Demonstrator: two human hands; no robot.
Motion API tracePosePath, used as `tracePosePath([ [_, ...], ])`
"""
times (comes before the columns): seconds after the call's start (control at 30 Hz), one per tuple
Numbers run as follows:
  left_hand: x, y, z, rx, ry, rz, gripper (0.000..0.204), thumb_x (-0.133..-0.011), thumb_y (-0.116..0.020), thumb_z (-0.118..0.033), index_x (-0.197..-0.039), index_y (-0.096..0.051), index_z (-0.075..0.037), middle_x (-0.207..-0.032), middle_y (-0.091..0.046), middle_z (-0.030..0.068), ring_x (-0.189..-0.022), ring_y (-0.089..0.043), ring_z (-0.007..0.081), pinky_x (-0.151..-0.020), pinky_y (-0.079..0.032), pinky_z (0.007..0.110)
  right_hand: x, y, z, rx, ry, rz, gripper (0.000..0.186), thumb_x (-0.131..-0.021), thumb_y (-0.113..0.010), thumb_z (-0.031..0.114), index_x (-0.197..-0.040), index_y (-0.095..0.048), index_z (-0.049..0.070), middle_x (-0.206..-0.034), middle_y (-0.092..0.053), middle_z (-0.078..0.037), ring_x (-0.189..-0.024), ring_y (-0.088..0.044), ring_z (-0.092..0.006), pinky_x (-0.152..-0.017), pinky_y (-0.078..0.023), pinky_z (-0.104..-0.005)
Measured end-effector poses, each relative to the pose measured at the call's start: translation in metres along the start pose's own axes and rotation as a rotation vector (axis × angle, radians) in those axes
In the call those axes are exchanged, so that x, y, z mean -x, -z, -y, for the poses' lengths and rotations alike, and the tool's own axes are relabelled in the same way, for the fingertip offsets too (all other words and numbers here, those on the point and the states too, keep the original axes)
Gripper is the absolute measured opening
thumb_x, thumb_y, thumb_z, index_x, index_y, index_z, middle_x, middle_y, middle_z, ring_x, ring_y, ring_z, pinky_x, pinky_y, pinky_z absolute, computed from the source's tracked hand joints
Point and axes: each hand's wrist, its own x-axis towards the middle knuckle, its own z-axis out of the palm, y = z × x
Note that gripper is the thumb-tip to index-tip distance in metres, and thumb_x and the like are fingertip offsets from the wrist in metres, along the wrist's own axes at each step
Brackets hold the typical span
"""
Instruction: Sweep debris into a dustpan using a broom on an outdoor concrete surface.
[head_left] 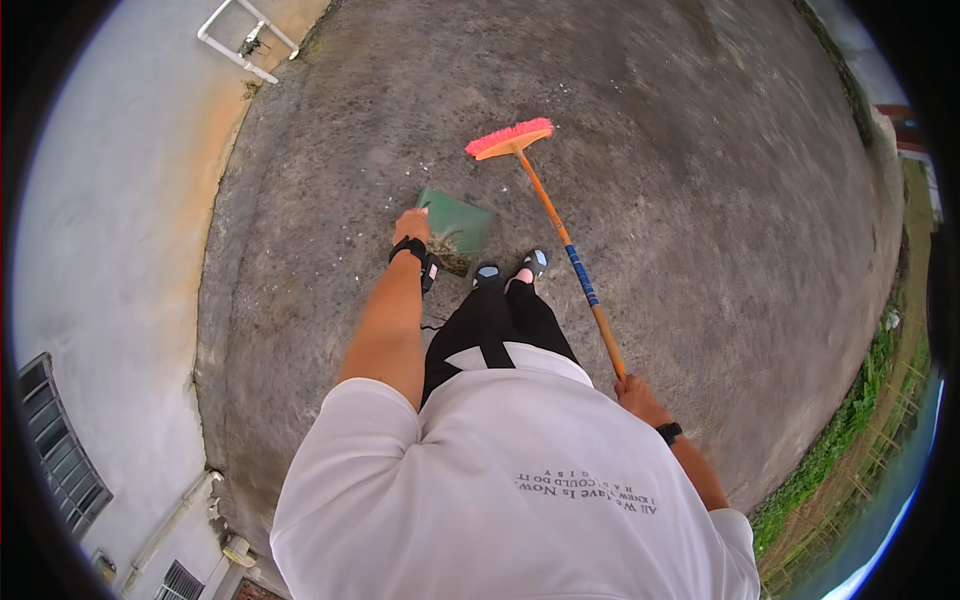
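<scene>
In my right hand (643,400) is the upper end of the orange handle of a broom (556,222), my fingers wrapped round it. Blue wrapping covers part of the handle. The broom's orange head with pink-red bristles is out ahead of my feet. My left hand (412,226) is closed at the left edge of a green dustpan (462,215). The handle it grips is hidden under the hand. Dry brown debris (452,257) lies in the part of the dustpan nearest my feet.
Rough grey concrete ground (330,190) with scattered pale specks surrounds me. On the left runs a white wall (120,230) with a barred window (62,440) and a white pipe frame (248,42). Green plants (845,425) border the right side. My dark shoes (535,262) stand just behind the dustpan.
</scene>
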Motion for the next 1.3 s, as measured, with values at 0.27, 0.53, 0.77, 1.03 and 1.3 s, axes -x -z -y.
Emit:
tracePosePath([
  [0.27,0.0,-0.012,-0.012,0.035,-0.052,0.179,0.036,-0.082,-0.032,-0.032,-0.097,-0.048,-0.004,-0.105,-0.046,0.0128,-0.096,-0.044,0.0294,-0.08,-0.037,0.037,0.104,-0.074,-0.034,-0.163,-0.043,0.048,0.024,-0.073,-0.047,0.018,-0.072,-0.044,-0.006,-0.05,-0.047,-0.02,-0.046,-0.053,-0.0276,-0.045,-0.041,-0.0362],
  [0.53,-0.003,-0.019,0.014,0.021,-0.066,0.099,0.031,-0.081,-0.038,-0.029,-0.098,-0.049,-0.005,-0.091,-0.051,0.0129,-0.071,-0.049,0.0244,-0.066,-0.041,0.033,0.111,-0.09,-0.017,-0.332,-0.061,-0.041,0.021,-0.072,-0.047,0.016,-0.071,-0.044,-0.005,-0.049,-0.046,-0.019,-0.048,-0.053,-0.0263,-0.046,-0.042,-0.0355],
  [0.77,-0.003,-0.024,0.02,0.13,-0.036,0.055,0.032,-0.079,-0.044,-0.031,-0.1,-0.049,-0.008,-0.084,-0.055,0.0116,-0.055,-0.053,0.0203,-0.051,-0.042,0.031,0.079,-0.074,0.015,-0.283,-0.253,-0.007,0.017,-0.07,-0.047,0.012,-0.071,-0.044,-0.005,-0.05,-0.047,-0.018,-0.053,-0.054,-0.0251,-0.048,-0.043,-0.0351],
  [1.03,0.008,-0.011,0.01,-0.051,-0.129,0.192,0.033,-0.081,-0.035,-0.031,-0.095,-0.051,-0.005,-0.098,-0.05,0.0148,-0.089,-0.047,0.0319,-0.074,-0.038,0.041,0.136,-0.089,-0.009,-0.114,-0.25,0.11,0.02,-0.07,-0.051,0.014,-0.071,-0.048,-0.006,-0.058,-0.052,-0.016,-0.056,-0.054,-0.0258,-0.051,-0.042,-0.0359],
  [1.3,0.02,0.0,0.012,0.063,-0.108,0.204,0.036,-0.081,-0.036,-0.031,-0.097,-0.05,-0.002,-0.099,-0.05,0.0156,-0.09,-0.047,0.0312,-0.075,-0.037,0.038,0.158,-0.113,-0.026,-0.739,-0.225,-0.056,0.015,-0.069,-0.054,0.012,-0.065,-0.047,-0.001,-0.054,-0.049,-0.007,-0.046,-0.045,-0.0146,-0.042,-0.037,-0.0281],
])
